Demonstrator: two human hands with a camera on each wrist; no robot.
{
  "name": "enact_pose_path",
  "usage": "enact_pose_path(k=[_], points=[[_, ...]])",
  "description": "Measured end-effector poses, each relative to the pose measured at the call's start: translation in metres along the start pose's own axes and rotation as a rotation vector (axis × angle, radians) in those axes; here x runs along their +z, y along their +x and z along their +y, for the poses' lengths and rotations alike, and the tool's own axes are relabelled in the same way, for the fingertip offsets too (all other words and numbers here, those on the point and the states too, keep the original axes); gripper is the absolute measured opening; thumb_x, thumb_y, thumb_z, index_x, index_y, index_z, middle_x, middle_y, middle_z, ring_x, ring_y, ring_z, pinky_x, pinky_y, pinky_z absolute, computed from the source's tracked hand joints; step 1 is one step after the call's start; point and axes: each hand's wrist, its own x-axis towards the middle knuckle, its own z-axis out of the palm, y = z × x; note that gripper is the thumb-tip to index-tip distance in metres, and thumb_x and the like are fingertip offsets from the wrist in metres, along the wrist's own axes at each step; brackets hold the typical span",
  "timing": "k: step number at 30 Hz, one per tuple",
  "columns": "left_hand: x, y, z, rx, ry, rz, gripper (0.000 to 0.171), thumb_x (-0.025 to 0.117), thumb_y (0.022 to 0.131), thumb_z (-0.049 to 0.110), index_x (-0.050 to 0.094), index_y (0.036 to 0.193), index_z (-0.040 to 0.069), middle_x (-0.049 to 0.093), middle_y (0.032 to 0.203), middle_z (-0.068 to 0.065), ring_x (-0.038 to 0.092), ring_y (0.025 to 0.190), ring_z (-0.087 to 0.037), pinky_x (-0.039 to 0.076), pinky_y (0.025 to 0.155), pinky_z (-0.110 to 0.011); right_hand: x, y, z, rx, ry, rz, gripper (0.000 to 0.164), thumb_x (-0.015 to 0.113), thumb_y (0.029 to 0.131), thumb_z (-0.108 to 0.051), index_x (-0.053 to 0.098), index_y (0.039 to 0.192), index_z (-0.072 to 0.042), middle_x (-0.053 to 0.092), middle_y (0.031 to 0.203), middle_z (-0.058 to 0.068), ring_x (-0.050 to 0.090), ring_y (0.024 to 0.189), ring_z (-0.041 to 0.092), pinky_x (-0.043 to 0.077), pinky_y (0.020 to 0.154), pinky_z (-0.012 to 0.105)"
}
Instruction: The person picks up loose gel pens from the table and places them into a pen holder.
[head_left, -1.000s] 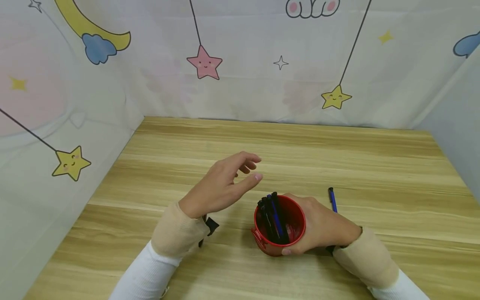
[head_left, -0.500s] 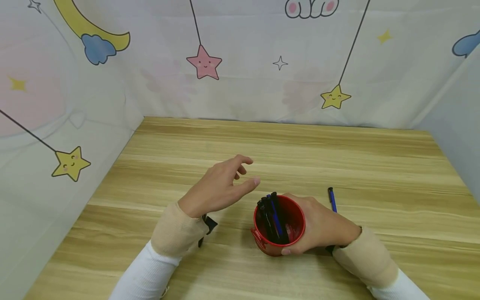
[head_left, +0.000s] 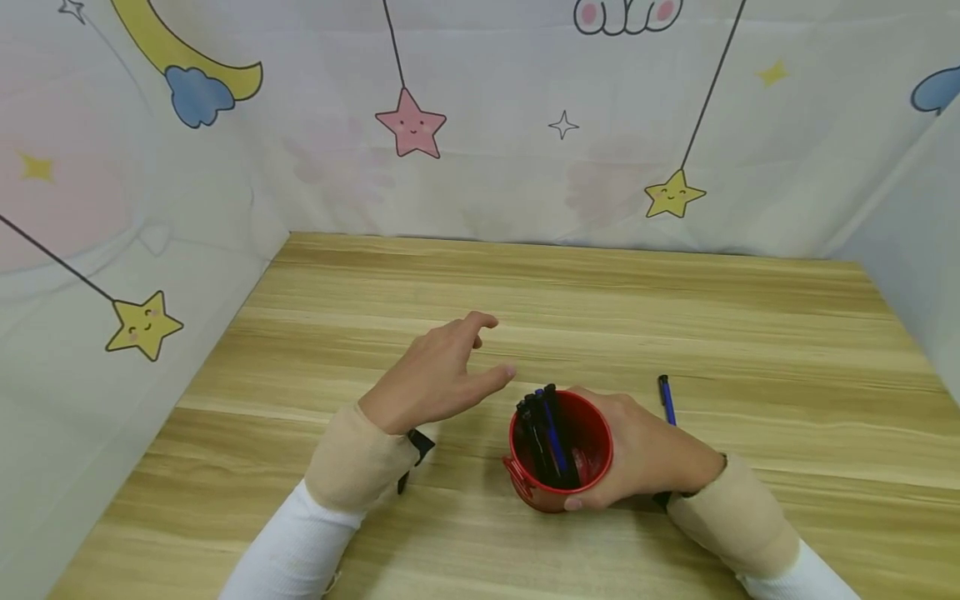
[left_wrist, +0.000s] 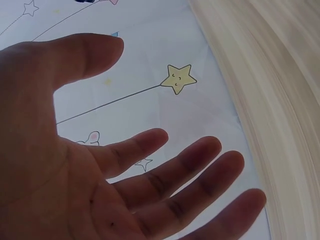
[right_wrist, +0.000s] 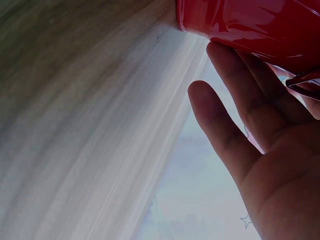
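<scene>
A red bucket (head_left: 542, 498) stands on the wooden table, also filling the top right of the right wrist view (right_wrist: 245, 22). Several black and blue pens (head_left: 550, 437) lean inside it, against its left wall. My right hand (head_left: 647, 450) grips the bucket from the right, thumb on the near side and the other fingers round the far side. To the left of the bucket, my left hand (head_left: 431, 375) hovers with relaxed, spread fingers and holds nothing. In the left wrist view the palm and fingers of the left hand (left_wrist: 95, 170) show, touching no object.
One blue pen (head_left: 667, 400) with a black end lies on the table (head_left: 480, 283) just behind my right hand, its lower part hidden. A white cloth (head_left: 495, 192) printed with stars hangs along the back, and similar cloth covers the left side.
My left hand has drawn slightly to the left and toward me, and its thumb and index finger stand wider apart. The right hand and the bucket stay put.
</scene>
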Motion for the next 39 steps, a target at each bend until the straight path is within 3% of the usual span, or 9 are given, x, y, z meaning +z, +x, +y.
enact_pose_path(k=[5, 13, 26, 39], points=[[0.0, 0.0, -0.003, -0.01, 0.044, 0.016, 0.06, 0.056, 0.082, 0.053, 0.045, 0.128, 0.017, 0.059, 0.108, -0.003, 0.052, 0.096, -0.013, 0.047, 0.078, -0.037, 0.0, 0.001, -0.001, 0.0, 0.005, 0.003, 0.08, 0.087, 0.057, -0.026, 0.049, 0.125, -0.011, 0.06, 0.114, 0.0, 0.056, 0.102, 0.017, 0.053, 0.079, 0.043], [-0.001, -0.008, -0.016, -0.111, 0.094, 0.013, 0.059, 0.055, 0.083, 0.05, 0.044, 0.129, 0.014, 0.055, 0.101, -0.005, 0.051, 0.085, -0.019, 0.046, 0.074, -0.039, 0.004, 0.004, -0.001, -0.007, 0.023, 0.002, 0.08, 0.087, 0.057, -0.027, 0.049, 0.126, -0.012, 0.06, 0.114, -0.001, 0.055, 0.102, 0.017, 0.052, 0.08, 0.042], [0.014, -0.008, -0.038, -0.194, 0.2, -0.01, 0.061, 0.055, 0.081, 0.046, 0.049, 0.125, 0.003, 0.059, 0.108, -0.019, 0.056, 0.087, -0.032, 0.049, 0.075, -0.047, 0.003, 0.001, -0.003, 0.004, 0.001, 0.005, 0.079, 0.087, 0.056, -0.025, 0.05, 0.124, -0.012, 0.06, 0.112, -0.001, 0.056, 0.1, 0.016, 0.053, 0.078, 0.043], [0.021, -0.009, -0.046, -0.25, 0.255, -0.004, 0.053, 0.057, 0.074, 0.034, 0.055, 0.116, 0.002, 0.059, 0.098, -0.018, 0.055, 0.072, -0.031, 0.049, 0.057, -0.044, 0.001, -0.001, -0.001, 0.005, -0.005, 0.008, 0.08, 0.087, 0.057, -0.027, 0.049, 0.126, -0.012, 0.06, 0.114, -0.001, 0.056, 0.101, 0.016, 0.053, 0.079, 0.043]])
